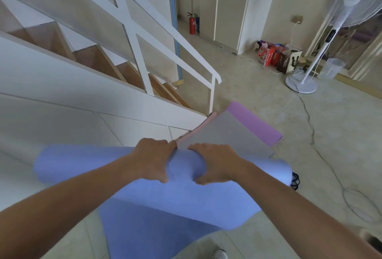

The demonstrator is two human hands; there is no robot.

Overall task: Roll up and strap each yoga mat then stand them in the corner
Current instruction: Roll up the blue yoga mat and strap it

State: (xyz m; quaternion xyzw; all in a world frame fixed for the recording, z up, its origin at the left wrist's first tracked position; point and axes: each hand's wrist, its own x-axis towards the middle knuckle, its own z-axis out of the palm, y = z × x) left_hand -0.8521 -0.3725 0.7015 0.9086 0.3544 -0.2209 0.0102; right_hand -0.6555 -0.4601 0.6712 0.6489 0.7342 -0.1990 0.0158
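At the foot of the white staircase (128, 101), the head view shows a blue yoga mat (82, 161) partly rolled. Its roll is lifted at waist height and its loose end hangs to the tiled floor (258, 91). 2 hands grip the roll's middle, close beside each other. The left hand (152, 159) and right hand (217, 163) each curl closed fingers over the far side, thumbs pressing the near side. Something black (295, 180), too blurred to identify, shows at the roll's right end. Beyond, a grey mat (223, 134) lies flat over a purple mat (252, 122) and a pink mat (206, 122). A standing fan (301, 81), shopping bags (268, 54) and a red fire extinguisher (192, 24) stand farther off.
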